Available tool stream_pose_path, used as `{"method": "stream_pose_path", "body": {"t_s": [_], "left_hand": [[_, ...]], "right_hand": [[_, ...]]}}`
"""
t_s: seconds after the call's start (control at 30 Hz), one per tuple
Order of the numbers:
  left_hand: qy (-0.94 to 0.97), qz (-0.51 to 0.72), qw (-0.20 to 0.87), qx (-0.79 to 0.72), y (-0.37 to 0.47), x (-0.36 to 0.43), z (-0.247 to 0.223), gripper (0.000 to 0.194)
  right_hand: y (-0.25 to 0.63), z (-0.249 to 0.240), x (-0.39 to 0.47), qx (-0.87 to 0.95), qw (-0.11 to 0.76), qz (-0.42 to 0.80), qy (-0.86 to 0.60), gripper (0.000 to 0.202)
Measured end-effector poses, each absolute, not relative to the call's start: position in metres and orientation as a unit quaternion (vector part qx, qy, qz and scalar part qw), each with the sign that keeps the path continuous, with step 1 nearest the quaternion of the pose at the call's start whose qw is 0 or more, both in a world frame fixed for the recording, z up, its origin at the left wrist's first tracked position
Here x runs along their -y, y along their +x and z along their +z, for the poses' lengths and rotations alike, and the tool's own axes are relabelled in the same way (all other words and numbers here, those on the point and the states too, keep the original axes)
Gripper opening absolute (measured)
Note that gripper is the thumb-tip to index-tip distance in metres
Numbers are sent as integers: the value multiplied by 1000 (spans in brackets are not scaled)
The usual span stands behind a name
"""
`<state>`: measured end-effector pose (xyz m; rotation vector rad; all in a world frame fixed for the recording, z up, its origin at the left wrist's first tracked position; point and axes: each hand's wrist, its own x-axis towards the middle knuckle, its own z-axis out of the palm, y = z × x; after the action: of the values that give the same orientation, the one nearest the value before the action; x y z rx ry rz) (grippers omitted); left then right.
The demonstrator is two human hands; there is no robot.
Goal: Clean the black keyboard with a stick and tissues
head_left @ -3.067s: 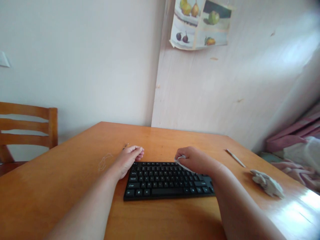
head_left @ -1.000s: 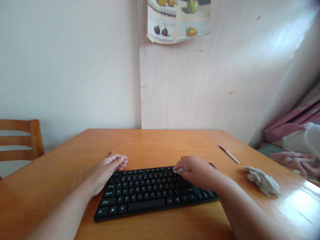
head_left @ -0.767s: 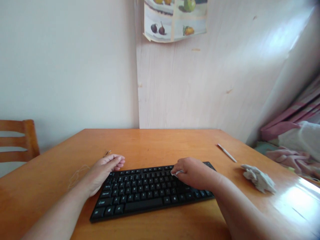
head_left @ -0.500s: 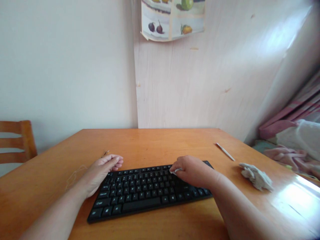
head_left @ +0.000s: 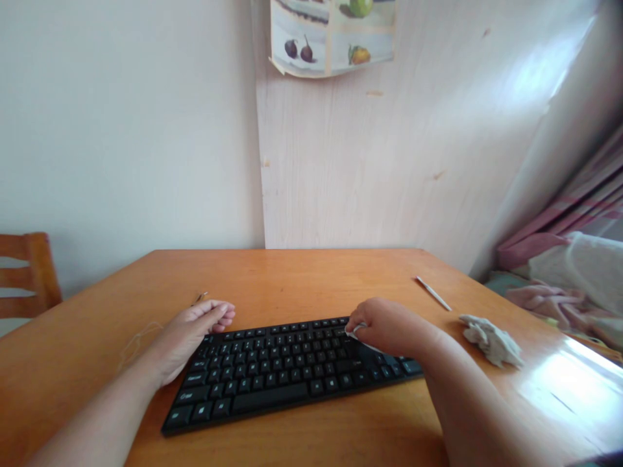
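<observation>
A black keyboard [head_left: 272, 370] lies slightly askew on the wooden table. My left hand [head_left: 204, 324] rests at its far left corner, fingers loosely curled together and thumb against them, with nothing visible in them. My right hand [head_left: 384, 327] is over the right part of the keyboard, its fingers pinched on a small white wipe [head_left: 363, 338] pressed to the keys. Most of the wipe and some keys are hidden beneath that hand.
To the right lie a crumpled grey cloth [head_left: 491, 340] and a slim white pen-like stick [head_left: 433, 293]. A thin pale string [head_left: 139, 340] and a small dark object with a metal tip [head_left: 199, 298] are near my left hand. A chair [head_left: 41, 272] stands at the left.
My right hand has shifted a little to the right along the keyboard with the wipe. My left hand has stayed at the keyboard's left corner. The view has turned slightly.
</observation>
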<state>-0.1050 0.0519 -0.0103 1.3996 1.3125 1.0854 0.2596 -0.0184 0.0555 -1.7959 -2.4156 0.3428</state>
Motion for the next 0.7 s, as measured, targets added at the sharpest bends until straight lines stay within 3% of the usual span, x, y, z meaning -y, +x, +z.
{"method": "stream_pose_path", "body": {"t_s": [0.7], "left_hand": [[570, 434, 450, -532, -106, -54, -13, 49]], "right_hand": [[253, 56, 19, 804, 52, 110, -582, 24]]}}
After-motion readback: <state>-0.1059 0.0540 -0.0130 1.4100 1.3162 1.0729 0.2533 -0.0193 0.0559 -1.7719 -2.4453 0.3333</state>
